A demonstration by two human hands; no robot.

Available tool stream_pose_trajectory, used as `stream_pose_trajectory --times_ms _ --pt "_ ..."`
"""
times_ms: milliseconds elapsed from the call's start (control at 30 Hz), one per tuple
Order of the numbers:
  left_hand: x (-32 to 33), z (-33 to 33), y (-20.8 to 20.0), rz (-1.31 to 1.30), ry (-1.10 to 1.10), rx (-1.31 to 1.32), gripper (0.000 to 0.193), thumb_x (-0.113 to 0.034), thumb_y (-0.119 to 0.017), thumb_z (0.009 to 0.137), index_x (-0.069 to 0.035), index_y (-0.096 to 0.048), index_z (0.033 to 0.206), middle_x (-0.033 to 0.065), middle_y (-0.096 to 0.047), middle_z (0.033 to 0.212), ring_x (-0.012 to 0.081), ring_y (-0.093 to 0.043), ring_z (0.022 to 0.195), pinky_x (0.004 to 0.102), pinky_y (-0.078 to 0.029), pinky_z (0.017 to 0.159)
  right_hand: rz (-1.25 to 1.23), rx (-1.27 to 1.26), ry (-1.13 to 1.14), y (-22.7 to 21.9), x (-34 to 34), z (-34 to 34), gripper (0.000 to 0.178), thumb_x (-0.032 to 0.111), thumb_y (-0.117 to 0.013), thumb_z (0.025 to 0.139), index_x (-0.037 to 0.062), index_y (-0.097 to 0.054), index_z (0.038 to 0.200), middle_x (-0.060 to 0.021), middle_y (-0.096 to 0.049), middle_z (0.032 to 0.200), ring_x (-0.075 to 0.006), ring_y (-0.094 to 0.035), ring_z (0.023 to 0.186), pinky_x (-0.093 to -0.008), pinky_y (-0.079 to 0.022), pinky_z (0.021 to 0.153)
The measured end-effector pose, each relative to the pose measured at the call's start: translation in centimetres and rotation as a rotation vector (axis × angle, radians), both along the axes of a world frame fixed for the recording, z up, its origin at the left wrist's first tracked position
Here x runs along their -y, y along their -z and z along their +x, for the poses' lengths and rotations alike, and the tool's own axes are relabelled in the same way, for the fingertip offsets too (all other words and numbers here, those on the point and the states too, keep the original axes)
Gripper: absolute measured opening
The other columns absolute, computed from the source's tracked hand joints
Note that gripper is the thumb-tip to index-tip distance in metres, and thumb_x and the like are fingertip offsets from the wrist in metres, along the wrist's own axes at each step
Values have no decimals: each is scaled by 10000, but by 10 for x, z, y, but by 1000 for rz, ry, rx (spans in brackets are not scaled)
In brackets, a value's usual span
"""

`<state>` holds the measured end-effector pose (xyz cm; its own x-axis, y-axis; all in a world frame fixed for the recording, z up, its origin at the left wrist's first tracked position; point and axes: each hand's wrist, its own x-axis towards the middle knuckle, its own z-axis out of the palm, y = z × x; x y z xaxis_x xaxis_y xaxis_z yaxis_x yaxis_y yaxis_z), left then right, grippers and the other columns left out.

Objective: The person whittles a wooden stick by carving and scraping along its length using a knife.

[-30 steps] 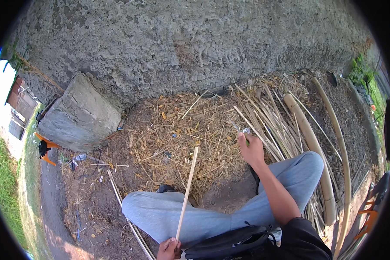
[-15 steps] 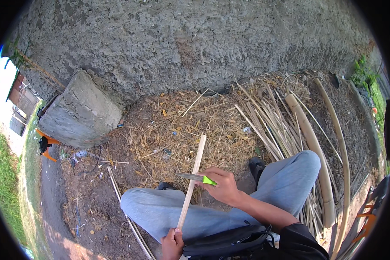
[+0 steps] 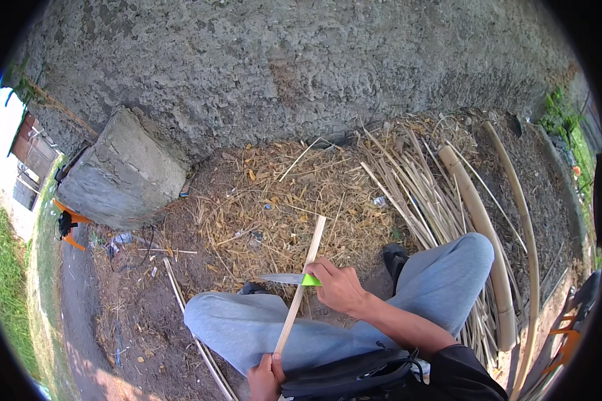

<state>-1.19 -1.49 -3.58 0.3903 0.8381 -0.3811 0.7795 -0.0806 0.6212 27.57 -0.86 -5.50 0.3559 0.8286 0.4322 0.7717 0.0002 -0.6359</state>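
A knife with a green handle is gripped in my right hand, its blade pointing left. The blade lies across a flat, pale bamboo strip. The strip slants up and away over my left leg, its far end above the littered ground. My left hand pinches the strip's near end by my lap, thumb on top. My right fingers are right beside the strip at the knife handle; whether they also touch it I cannot tell.
Many thin bamboo strips lie heaped at the right, beside a thick bamboo pole and a longer curved one. More strips lie left of my leg. A concrete block stands by the rough wall.
My right hand has turned the knife so its blade shows broader, and shifted slightly. The strip's far end has swung a little to the right and nearer. My left hand keeps its hold.
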Motion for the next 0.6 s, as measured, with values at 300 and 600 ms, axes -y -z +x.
stream_pose_trajectory --times_ms 300,600 --pt "-3 7 -4 67 54 -138 357 -329 -440 1038 -25 -616 977 252 -609 653 416 -627 570 506 -447 520 -128 -506 105 -8 -3 10 123 104 -647 924 -17 -630 938 -162 -607 711 -330 -635 669 -400 -469 592" --pt "-5 -6 16 196 61 -111 379 -324 -447 1023 -6 -643 959 273 -630 713 448 -644 669 530 -452 577 360 -1197 414 -51 7 103 250 206 -589 1015 62 -587 811 72 -436 613 -4 -315 481 -229 -222 428"
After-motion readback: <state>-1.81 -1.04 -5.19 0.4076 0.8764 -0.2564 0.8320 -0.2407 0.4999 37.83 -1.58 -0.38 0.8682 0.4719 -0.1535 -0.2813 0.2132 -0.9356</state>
